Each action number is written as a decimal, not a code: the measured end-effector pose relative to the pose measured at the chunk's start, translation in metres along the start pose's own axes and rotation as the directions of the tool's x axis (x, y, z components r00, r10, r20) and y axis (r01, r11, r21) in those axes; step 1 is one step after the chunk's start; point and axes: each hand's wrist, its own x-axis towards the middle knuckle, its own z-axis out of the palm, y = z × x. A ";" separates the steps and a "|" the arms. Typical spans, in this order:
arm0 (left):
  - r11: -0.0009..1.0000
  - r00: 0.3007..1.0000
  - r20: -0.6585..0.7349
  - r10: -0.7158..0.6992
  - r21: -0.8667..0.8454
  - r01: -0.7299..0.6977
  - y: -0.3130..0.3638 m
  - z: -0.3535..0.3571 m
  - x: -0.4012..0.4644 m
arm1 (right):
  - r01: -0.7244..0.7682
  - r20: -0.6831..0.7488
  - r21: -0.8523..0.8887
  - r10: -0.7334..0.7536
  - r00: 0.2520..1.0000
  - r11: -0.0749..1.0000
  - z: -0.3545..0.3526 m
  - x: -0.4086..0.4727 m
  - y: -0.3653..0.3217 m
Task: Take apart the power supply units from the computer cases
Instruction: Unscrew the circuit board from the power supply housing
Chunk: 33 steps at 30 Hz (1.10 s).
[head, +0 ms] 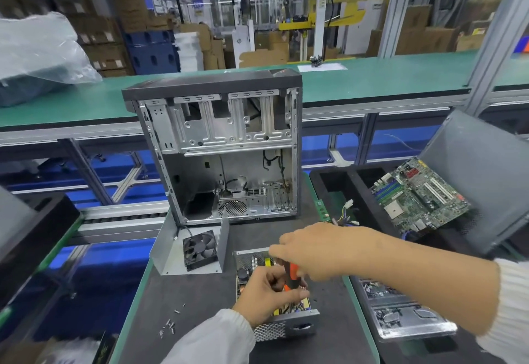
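Item 1: opened power supply unit (274, 318), a grey metal box with perforated walls and its cover off, circuit board and yellow components exposed. It lies on the dark work mat (194, 300) at 6 o'clock in the view.

Item 2: left hand (266, 295), white sleeve, over the unit's open top. Its fingers are curled around the lower part of an orange-and-black screwdriver (292, 275), thumb laid along it.

Item 3: right hand (320, 249), white ribbed cuff, reaching in from 4 o'clock. Its fingers are bent down over the top of the screwdriver's handle; the hand is motion-blurred, so whether they clasp it cannot be told.

Item 4: empty silver-grey steel tower computer case (226, 146), black top panel, side open toward the viewer, standing upright at 12 o'clock from the unit.

Item 5: bent grey sheet-metal cover (169, 252), resting at 10 o'clock from the unit, with a black square cooling fan (199, 249) leaning inside it.

Item 6: loose small silver screws (169, 325), scattered on the mat at 9 o'clock from the unit.

Item 7: green motherboard (420, 194), tilted in a black foam tray (343, 180) at 2 o'clock.

Item 8: clear plastic tray (446, 329) of small metal parts, at 3 o'clock, just beside the unit.
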 end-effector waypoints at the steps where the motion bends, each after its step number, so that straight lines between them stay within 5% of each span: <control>1: 1.000 1.000 0.008 0.006 0.002 -0.006 0.000 0.000 0.000 | 0.032 -0.008 0.020 -0.032 0.999 0.999 0.000 -0.001 0.000; 6: 1.000 0.999 -0.034 0.009 0.007 -0.009 0.003 0.001 0.000 | -0.029 -0.071 0.122 0.038 0.997 0.992 0.000 -0.002 -0.001; 10: 0.999 1.000 -0.005 0.000 -0.039 0.000 0.005 -0.001 0.000 | -0.194 -0.235 -0.054 0.176 0.956 0.980 -0.005 0.002 -0.004; 14: 1.000 1.000 -0.019 -0.009 -0.002 0.009 0.004 0.000 0.000 | -0.159 -0.184 -0.132 0.134 0.974 0.978 -0.003 0.007 -0.007; 25: 1.000 0.999 -0.036 -0.006 -0.015 0.005 0.001 -0.001 0.000 | 0.013 -0.054 0.013 -0.013 0.998 1.000 -0.007 0.005 0.000; 28: 0.999 1.000 -0.016 -0.016 -0.039 0.015 0.002 -0.002 0.000 | -0.070 -0.049 0.097 0.075 0.996 0.993 -0.008 0.005 0.001; 33: 0.998 0.999 -0.025 0.036 -0.049 -0.037 0.002 -0.003 0.000 | -0.195 -0.133 -0.048 0.187 0.973 0.980 -0.002 0.008 -0.007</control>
